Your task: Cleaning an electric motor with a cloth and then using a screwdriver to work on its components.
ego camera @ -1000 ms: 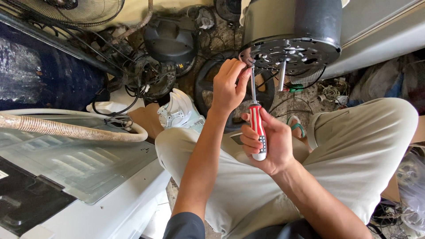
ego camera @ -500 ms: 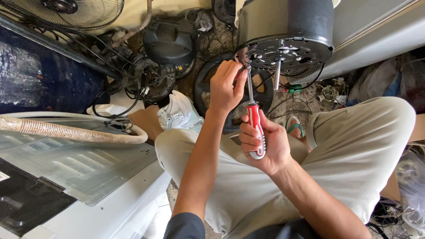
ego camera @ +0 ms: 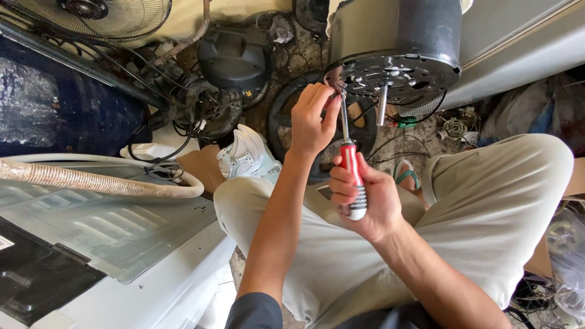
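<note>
1. My right hand [ego camera: 365,198] is wrapped tight around the red and grey handle of a screwdriver [ego camera: 351,176], all fingers closed on it, the thumb lying along the red part.
2. The screwdriver stands nearly upright, its thin metal shaft running up from my fist to the perforated metal plate [ego camera: 396,76] at the bottom end of a dark motor drum [ego camera: 396,30].
3. My left hand [ego camera: 314,119] is raised just beside the shaft, its fingertips pinched together at the left rim of that plate, right where the screwdriver tip meets it. Whether something small sits between those fingertips I cannot tell.
4. A short steel spindle [ego camera: 382,105] sticks down out of the middle of the plate, just to the right of the screwdriver shaft and apart from both my hands.
5. The drum hangs over my knees; my legs in pale trousers [ego camera: 487,201] are bent beneath it, and a foot in a green sandal [ego camera: 407,173] shows on the floor between them.
6. To my left a white fan part [ego camera: 247,155] lies by my thigh, next to a ribbed beige hose [ego camera: 91,180] that rests on a white appliance panel [ego camera: 109,231].
7. Farther off, black fan housings [ego camera: 234,58], tangled cables and a wire fan guard [ego camera: 97,15] lie on the floor.
</note>
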